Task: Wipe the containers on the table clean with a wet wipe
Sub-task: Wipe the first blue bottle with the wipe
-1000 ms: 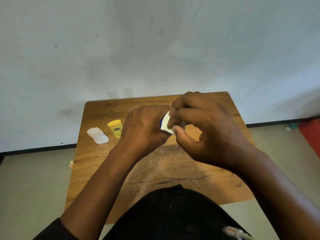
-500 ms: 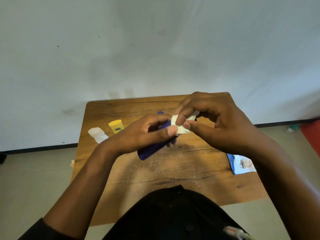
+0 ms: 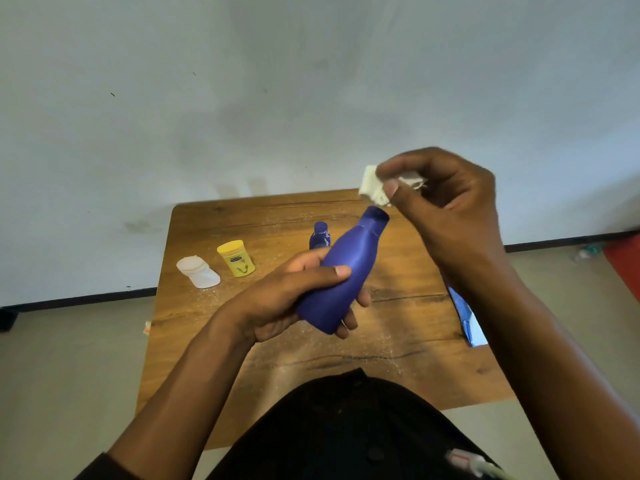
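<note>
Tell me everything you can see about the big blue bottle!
The big blue bottle is one plain dark blue, smooth like plastic, with no label showing. It has a wide body, sloped shoulders and a short neck with a round top. It is tilted, top pointing up and away. The left hand holds its lower body above the wooden table, thumb across the front. The wipe in the right hand is just above the top, not clearly touching.

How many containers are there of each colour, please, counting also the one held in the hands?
Blue: 2, the large blue bottle gripped by the left hand, and the small blue bottle standing on the table.
Yellow: 1, the yellow jar.
White: 1, the white container, lying on its side.
Total: 4
</note>
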`<state>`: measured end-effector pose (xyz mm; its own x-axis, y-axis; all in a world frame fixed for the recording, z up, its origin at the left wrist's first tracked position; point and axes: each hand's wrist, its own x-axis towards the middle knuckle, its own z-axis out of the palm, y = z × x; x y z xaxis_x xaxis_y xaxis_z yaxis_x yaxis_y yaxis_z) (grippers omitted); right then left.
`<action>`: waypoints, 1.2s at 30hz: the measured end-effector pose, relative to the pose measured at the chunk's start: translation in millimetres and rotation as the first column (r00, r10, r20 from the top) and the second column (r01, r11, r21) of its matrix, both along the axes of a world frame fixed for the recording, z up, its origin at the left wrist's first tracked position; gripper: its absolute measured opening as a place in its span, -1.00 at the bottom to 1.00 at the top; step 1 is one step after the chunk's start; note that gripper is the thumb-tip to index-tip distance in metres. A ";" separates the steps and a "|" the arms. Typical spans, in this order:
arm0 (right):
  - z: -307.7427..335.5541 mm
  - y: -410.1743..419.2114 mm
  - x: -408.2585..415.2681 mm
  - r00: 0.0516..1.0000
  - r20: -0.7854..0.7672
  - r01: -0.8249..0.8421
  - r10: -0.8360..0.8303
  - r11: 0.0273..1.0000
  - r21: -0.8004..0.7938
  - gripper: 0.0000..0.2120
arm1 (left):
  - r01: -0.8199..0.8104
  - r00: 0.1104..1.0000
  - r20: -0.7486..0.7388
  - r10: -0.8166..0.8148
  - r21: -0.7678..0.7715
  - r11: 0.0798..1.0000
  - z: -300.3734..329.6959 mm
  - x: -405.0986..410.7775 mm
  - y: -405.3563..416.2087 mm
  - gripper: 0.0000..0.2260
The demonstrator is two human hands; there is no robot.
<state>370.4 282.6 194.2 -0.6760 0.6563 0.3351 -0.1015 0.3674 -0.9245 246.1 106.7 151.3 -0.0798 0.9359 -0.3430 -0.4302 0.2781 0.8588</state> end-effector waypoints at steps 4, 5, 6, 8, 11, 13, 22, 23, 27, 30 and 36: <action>3.0 -1.4 1.8 0.987 -0.031 0.158 -0.158 0.987 0.011 -0.86 | -0.127 0.992 0.020 0.126 0.042 0.991 1.5 2.7 2.8 -0.50; 1.3 -4.7 1.4 0.984 -0.012 0.177 -0.177 0.983 0.041 -0.86 | -0.147 0.988 0.057 0.144 0.054 0.988 1.4 3.4 3.8 -0.46; -1.7 -9.5 0.5 0.982 0.016 0.184 -0.186 0.978 0.096 -0.86 | -0.168 0.982 0.100 0.161 0.064 0.984 1.6 4.3 4.8 -0.43; -13.5 -21.4 -2.3 0.978 0.082 0.164 -0.191 0.952 0.258 -0.86 | -0.225 0.963 0.169 0.211 0.067 0.972 4.3 6.9 7.9 -0.44; -32.5 -39.8 -3.0 0.972 0.151 0.081 -0.180 0.860 0.503 -0.84 | -0.314 0.933 0.199 0.298 0.053 0.948 7.5 10.8 12.4 -0.51; -39.9 -50.9 0.2 0.972 0.180 0.015 -0.154 0.796 0.605 -0.84 | -0.385 0.907 0.196 0.373 0.029 0.922 7.1 9.9 13.3 -0.50; -47.9 -56.5 4.5 0.977 0.210 -0.132 -0.040 0.664 0.736 -0.90 | -0.475 0.880 -0.011 0.475 0.009 0.880 2.5 11.0 18.4 -0.39; -45.3 -50.9 0.5 0.980 0.185 -0.084 -0.080 0.673 0.735 -0.90 | -0.466 0.884 -0.034 0.466 0.021 0.885 2.4 13.3 19.0 -0.39; -30.7 -25.8 -15.2 0.970 0.084 0.113 -0.226 0.734 0.669 -0.87 | -0.424 0.893 -0.140 0.427 0.051 0.904 3.9 19.5 19.9 -0.38; -22.7 -19.5 -19.7 0.963 0.069 0.159 -0.262 0.752 0.639 -0.85 | -0.416 0.888 -0.180 0.424 0.083 0.906 6.5 19.7 18.6 -0.38; -38.7 -66.7 -5.9 0.982 0.176 -0.080 -0.067 0.695 0.715 -0.91 | -0.571 0.813 -0.077 0.577 0.084 0.817 9.8 13.7 20.1 -0.34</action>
